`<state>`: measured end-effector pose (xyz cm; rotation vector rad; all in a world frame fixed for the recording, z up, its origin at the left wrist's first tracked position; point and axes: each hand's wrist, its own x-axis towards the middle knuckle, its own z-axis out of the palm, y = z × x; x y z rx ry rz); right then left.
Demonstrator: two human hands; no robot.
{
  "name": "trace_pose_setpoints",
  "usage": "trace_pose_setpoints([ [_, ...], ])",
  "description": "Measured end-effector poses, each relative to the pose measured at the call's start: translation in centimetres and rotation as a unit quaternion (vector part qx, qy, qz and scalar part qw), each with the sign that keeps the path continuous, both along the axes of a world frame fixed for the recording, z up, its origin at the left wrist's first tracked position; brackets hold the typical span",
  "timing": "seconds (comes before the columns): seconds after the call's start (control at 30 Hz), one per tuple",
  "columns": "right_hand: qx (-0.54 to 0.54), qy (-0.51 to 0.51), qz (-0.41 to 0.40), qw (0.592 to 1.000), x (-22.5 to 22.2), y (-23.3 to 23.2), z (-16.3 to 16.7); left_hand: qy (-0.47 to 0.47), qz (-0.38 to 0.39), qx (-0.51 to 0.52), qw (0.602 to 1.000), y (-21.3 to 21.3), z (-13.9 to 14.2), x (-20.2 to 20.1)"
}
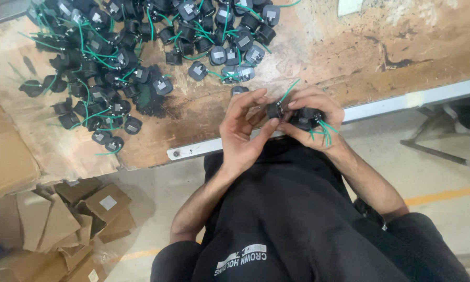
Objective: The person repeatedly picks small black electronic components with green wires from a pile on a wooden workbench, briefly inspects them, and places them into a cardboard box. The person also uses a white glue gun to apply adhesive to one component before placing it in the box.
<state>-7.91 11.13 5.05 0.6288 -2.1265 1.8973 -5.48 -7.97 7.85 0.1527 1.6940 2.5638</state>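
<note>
Black part: small plastic piece [274, 110] with green wire, sitting between both hands above counter [318, 52] edge
Left hand [241, 130]: fingers pinching it
Right hand [313, 117]: gripping several more
Pile [141, 47]: lying behind

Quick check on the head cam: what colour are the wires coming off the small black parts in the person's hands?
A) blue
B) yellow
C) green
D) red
C: green wires trail from the small black parts clutched in the right hand, and another sticks up near the left hand; the pile of black parts on the workbench has the same green wires.
</note>
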Motion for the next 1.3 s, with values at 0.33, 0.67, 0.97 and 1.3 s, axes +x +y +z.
trace_pose_setpoints([
  [0.33, 0.065, 0.036, -0.047, 0.996, 0.4, -0.4, -0.3, -0.076, -0.159, 0.174, 0.969, -1.5, -1.6, -1.0],
  [0.67, 0.024, 0.013, -0.055, 0.998, 0.8, -0.1, -1.2, 0.021, -0.129, 0.070, 0.989, -1.2, -1.2, -0.5],
  [0.97, 0.067, 0.013, -0.054, 0.996, 0.5, 0.0, -0.7, 0.026, -0.077, -0.036, 0.996, -0.6, 2.0, -0.4],
  [1.3, -0.022, -0.029, -0.024, 0.999, 0.8, 0.5, -2.5, 0.110, 0.010, -0.308, 0.945, -2.7, 3.8, 0.0],
])
